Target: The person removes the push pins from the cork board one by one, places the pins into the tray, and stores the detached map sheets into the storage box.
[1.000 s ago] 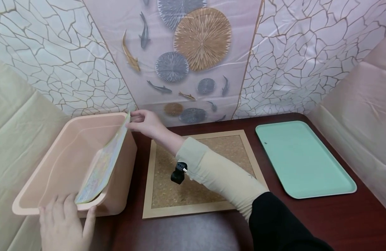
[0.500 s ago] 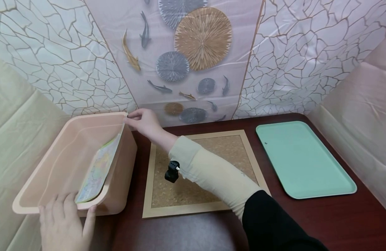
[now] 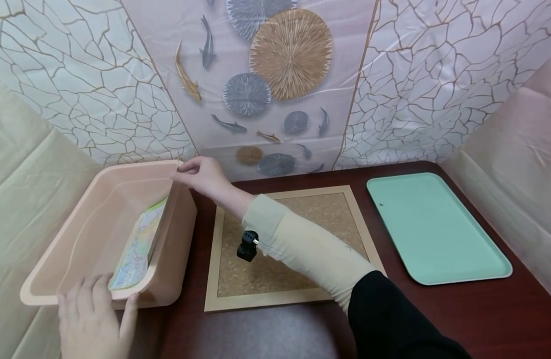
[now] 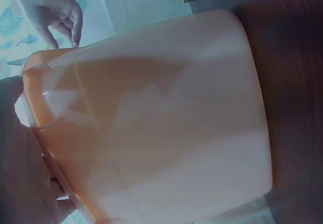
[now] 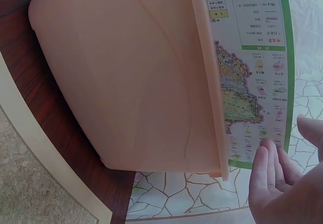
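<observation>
My right hand [image 3: 204, 174] pinches the top edge of a printed paper map [image 3: 145, 232] at the far right corner of a peach plastic tub [image 3: 100, 209]. Inside the tub, the map leans along the right wall. In the right wrist view, the green-bordered map [image 5: 255, 93] stands above the tub's rim, with the fingers [image 5: 270, 168] on its corner. My left hand [image 3: 93, 314] rests over the tub's near rim, fingers fairly straight and spread, thumb to the right. The tub's outer wall [image 4: 166, 123] fills most of the left wrist view.
A wood-framed cork board [image 3: 275, 279] lies on the dark red table under my right forearm. To the right is a mint green tray [image 3: 437, 229]. Patterned cloth [image 3: 275, 134] hangs behind, and pale cloth [image 3: 29, 174] borders the left side.
The map's upper edge has come down and more of its coloured face shows inside the tub. My right hand has shifted slightly left. My left hand has stayed on the rim.
</observation>
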`<state>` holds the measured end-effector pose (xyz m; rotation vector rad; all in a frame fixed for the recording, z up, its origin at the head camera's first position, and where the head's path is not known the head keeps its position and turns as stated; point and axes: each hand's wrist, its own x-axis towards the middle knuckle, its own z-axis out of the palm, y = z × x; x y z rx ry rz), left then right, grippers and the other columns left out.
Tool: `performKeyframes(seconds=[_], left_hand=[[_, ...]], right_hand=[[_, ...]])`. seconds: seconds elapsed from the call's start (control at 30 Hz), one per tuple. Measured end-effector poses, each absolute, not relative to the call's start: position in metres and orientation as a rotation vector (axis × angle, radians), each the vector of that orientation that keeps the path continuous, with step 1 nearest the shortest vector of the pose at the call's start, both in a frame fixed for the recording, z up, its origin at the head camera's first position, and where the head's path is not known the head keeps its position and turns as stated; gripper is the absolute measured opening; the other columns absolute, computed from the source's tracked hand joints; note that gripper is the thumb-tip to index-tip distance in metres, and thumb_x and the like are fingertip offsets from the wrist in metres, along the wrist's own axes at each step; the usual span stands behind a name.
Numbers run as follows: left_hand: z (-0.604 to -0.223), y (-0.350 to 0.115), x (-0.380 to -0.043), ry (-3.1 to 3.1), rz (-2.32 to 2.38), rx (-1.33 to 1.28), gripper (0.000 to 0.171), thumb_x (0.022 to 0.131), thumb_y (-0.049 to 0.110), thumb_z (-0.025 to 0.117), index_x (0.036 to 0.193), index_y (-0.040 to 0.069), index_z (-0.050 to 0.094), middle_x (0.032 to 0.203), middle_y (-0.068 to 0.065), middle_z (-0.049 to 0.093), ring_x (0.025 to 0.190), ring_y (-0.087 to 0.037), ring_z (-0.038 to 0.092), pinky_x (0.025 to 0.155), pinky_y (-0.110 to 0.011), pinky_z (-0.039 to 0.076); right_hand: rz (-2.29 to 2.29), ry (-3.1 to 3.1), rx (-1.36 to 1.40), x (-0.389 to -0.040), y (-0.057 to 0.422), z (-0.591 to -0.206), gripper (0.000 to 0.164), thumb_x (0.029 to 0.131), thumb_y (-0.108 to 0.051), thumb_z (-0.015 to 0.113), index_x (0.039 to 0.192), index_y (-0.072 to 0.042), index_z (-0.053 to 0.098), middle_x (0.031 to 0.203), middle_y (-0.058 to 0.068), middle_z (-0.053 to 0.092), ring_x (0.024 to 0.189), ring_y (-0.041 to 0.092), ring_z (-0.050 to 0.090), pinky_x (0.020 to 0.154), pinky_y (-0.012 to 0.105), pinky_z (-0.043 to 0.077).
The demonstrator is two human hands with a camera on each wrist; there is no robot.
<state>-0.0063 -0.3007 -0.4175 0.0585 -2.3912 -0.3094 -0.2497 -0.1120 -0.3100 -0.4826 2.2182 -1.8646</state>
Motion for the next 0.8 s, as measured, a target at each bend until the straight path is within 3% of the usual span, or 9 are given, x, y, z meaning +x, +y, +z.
performKeyframes(seconds=[0.2, 0.4, 0.67, 0.8], left_hand=[[-0.419, -0.301, -0.006, -2.364, -0.294, 0.05, 0.095, 0.104, 0.075, 0.028, 0.133, -0.012, 0.052, 0.13, -0.034, 0.055, 0.131, -0.058, 0.042, 0.126, -0.073, 0.017], [-0.419, -0.301, -0.006, -2.372, -0.301, 0.051, 0.094, 0.104, 0.074, 0.029, 0.133, -0.013, 0.053, 0.131, -0.035, 0.055, 0.132, -0.059, 0.043, 0.126, -0.074, 0.017], [-0.414, -0.302, -0.005, -2.424, -0.323, 0.055, 0.088, 0.105, 0.069, 0.035, 0.134, -0.012, 0.052, 0.134, -0.036, 0.055, 0.136, -0.061, 0.041, 0.127, -0.073, 0.014], [-0.411, -0.303, -0.005, -2.442, -0.316, 0.045, 0.085, 0.105, 0.066, 0.037, 0.135, -0.012, 0.052, 0.134, -0.036, 0.055, 0.136, -0.062, 0.041, 0.126, -0.074, 0.016]], right_hand=[[-1.873, 2.155, -0.498, -0.246, -0.108, -0.31, 0.032, 0.098, -0.017, 0.077, 0.122, 0.004, 0.075, 0.12, 0.022, 0.077, 0.109, 0.041, 0.076, 0.071, 0.015, 0.05], [-1.882, 2.094, -0.515, -0.246, -0.101, -0.31, 0.031, 0.099, -0.015, 0.076, 0.123, 0.004, 0.074, 0.122, 0.021, 0.076, 0.113, 0.042, 0.074, 0.073, 0.014, 0.055], [-1.804, 2.12, -0.55, -0.242, -0.087, -0.309, 0.031, 0.101, -0.015, 0.073, 0.126, 0.003, 0.072, 0.12, 0.023, 0.077, 0.089, 0.022, 0.075, 0.08, 0.02, 0.061], [-1.796, 2.093, -0.568, -0.239, -0.078, -0.311, 0.03, 0.102, -0.013, 0.072, 0.127, 0.004, 0.071, 0.12, 0.025, 0.076, 0.09, 0.021, 0.072, 0.084, 0.023, 0.061]])
